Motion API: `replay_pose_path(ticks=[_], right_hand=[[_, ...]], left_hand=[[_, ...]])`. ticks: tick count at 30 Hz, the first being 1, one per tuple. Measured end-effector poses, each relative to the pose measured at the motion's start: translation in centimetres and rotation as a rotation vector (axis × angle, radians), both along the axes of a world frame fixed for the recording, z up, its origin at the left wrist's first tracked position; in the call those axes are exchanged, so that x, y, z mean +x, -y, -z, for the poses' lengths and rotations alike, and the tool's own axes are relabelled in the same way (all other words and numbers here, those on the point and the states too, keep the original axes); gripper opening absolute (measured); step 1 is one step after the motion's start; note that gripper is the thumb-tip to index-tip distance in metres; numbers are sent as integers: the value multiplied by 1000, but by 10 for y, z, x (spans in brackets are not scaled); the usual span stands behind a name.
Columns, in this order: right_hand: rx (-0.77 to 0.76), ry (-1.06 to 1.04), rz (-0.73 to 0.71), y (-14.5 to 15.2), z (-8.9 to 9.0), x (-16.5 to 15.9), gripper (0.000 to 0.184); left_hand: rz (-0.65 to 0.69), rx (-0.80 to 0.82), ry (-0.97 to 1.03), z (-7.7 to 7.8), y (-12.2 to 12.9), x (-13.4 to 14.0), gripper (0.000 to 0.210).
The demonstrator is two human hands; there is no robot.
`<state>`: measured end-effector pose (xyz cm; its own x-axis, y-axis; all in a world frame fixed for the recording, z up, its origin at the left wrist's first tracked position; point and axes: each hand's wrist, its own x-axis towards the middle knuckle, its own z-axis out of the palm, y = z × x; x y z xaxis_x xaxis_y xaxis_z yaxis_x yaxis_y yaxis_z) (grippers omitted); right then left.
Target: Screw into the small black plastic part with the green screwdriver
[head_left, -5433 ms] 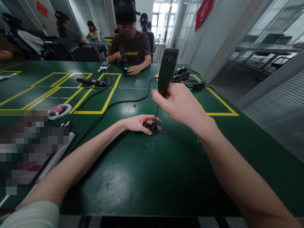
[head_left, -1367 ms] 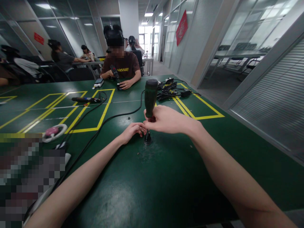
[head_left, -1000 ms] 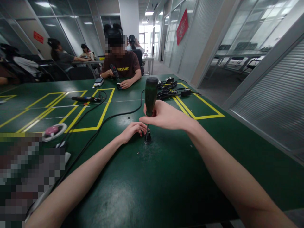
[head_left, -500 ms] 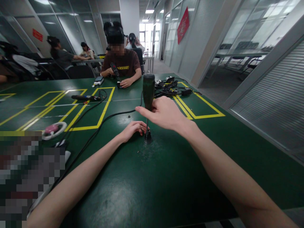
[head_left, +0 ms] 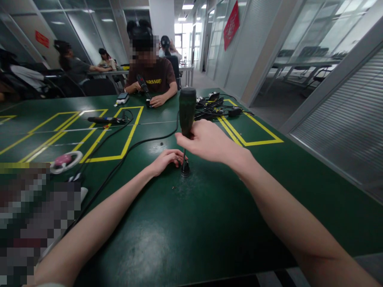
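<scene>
My right hand [head_left: 209, 139] is closed around the lower part of a screwdriver [head_left: 187, 107] with a thick dark handle. The tool stands almost upright, and its thin metal shaft runs down to a small round black part [head_left: 185, 171] on the green table. The tip's exact contact cannot be made out. My left hand [head_left: 167, 161] rests on the table to the left of the black part, with curled fingertips against it, partly hidden behind the shaft. A tiny screw-like piece [head_left: 172, 187] lies on the table just in front of that part.
A black cable [head_left: 143, 140] crosses the green table [head_left: 167, 239]. Tangled cords [head_left: 212, 105] lie at the back right, another dark corded tool [head_left: 104, 120] at the left. Near the left edge is a white ring with a pink piece [head_left: 63, 160]. A co-worker [head_left: 152, 79] sits opposite, holding a similar tool.
My right thumb has drawn in a little toward the handle, and the screwdriver leans slightly more. My left hand stays at the black part. The whole view has shifted slightly.
</scene>
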<state>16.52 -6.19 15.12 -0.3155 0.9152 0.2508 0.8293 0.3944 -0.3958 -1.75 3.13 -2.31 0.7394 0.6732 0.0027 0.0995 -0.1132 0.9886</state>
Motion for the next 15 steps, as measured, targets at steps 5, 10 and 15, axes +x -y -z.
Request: replay_pose_path(ticks=[5, 10, 15], right_hand=[[-5, 26, 1, -1, 0, 0, 36], [-12, 23, 4, -1, -1, 0, 35], [-2, 24, 33, -1, -1, -1, 33]], left_hand=[[120, 14, -52, -19, 5, 0, 41], [238, 20, -143, -41, 10, -2, 42], [252, 43, -234, -50, 13, 1, 42]])
